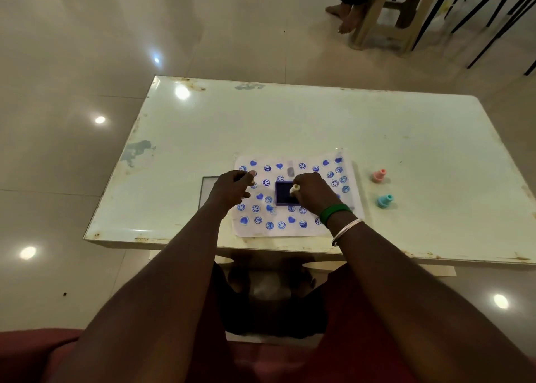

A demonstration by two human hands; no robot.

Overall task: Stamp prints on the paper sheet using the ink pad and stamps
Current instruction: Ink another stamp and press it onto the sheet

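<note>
Lying by the table's (290,121) near edge, a thin paper sheet (251,229) is dotted with blue hearts and smileys. Over its square ink pad (282,194) a pale stamp (294,189) is pinched in the right hand (314,192). The left hand (230,188) is curled; its grip cannot be told. Toward the right edge, a knobbed pink stamp (380,176) and a teal stamp (385,200) are stood.

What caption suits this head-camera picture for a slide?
Right hand holds a pale stamp on the blue ink pad, which sits on a paper sheet full of blue prints.
</note>
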